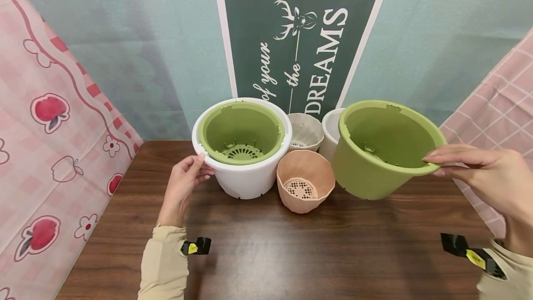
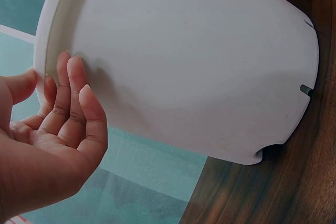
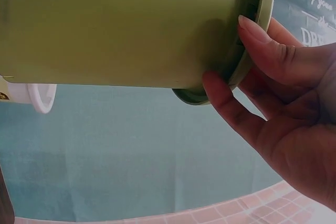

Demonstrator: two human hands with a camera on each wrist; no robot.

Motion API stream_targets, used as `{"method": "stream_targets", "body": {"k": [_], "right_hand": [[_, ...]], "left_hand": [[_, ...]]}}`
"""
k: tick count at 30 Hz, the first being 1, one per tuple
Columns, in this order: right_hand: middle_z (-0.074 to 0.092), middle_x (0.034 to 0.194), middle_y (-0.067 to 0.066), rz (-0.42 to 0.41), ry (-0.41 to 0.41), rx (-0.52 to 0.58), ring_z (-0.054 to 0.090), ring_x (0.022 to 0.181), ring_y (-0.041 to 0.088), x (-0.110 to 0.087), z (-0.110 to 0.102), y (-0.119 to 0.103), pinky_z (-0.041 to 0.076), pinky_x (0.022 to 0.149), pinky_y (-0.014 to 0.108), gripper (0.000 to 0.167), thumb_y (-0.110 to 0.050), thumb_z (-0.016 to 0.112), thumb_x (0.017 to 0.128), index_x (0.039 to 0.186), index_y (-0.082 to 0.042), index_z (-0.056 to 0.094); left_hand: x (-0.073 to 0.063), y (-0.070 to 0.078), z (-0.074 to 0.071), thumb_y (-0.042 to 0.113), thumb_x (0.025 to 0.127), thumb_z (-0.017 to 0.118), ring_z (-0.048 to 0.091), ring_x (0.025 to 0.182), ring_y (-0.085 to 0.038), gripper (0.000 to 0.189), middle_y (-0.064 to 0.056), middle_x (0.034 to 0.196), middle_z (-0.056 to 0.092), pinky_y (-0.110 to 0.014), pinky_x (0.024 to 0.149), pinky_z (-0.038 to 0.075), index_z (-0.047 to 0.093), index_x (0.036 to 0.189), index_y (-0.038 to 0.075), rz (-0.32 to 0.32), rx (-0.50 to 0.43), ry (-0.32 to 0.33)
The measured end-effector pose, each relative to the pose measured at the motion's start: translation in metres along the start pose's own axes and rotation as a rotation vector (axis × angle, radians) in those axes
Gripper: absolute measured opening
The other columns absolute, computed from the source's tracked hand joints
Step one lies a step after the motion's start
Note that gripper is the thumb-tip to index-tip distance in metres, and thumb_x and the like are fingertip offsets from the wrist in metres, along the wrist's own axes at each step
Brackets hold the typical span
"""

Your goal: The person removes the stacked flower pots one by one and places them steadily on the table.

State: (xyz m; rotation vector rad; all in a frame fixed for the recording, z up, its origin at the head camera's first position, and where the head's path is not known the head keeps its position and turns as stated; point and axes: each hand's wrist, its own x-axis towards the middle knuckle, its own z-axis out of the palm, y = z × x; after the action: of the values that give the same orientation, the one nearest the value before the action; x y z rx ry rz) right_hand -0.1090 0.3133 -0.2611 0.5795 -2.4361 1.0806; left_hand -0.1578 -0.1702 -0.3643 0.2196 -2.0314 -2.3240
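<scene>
A white flower pot [image 1: 245, 182] with a smaller green flower pot [image 1: 241, 126] nested inside stands left of centre on the table. My left hand [image 1: 188, 175] pinches the white pot's rim at its left side; in the left wrist view the thumb lies on the rim and the fingers curl beneath it. My right hand [image 1: 485, 170] grips the right rim of a larger green flower pot [image 1: 370, 177], which it holds tilted, off the table. Close up, the right wrist view shows this pot's smooth outer wall [image 3: 131, 30] and the thumb and fingers around its rim.
Between the two pots sits a peach faceted pot [image 1: 301, 205] with a perforated base. Behind it are a greyish-white faceted pot [image 1: 306, 128] and another white pot [image 1: 331, 128], partly hidden by the raised green one. Curtains hang behind and beside the brown wooden table [image 1: 291, 253].
</scene>
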Motion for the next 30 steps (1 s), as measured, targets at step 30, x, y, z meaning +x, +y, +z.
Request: {"method": "stream_targets", "body": {"k": [30], "right_hand": [[0.068, 0.089, -0.013, 0.049, 0.003, 0.034, 0.058, 0.093, -0.004, -0.029, -0.002, 0.012, 0.039, 0.076, 0.004, 0.03, 0.027, 0.064, 0.064, 0.084, 0.006, 0.069]], "left_hand": [[0.0, -0.001, -0.001, 0.019, 0.096, 0.048, 0.061, 0.065, -0.01, 0.02, 0.002, 0.068, 0.062, -0.021, 0.063, 0.05, 0.054, 0.081, 0.006, 0.011, 0.003, 0.002]]}}
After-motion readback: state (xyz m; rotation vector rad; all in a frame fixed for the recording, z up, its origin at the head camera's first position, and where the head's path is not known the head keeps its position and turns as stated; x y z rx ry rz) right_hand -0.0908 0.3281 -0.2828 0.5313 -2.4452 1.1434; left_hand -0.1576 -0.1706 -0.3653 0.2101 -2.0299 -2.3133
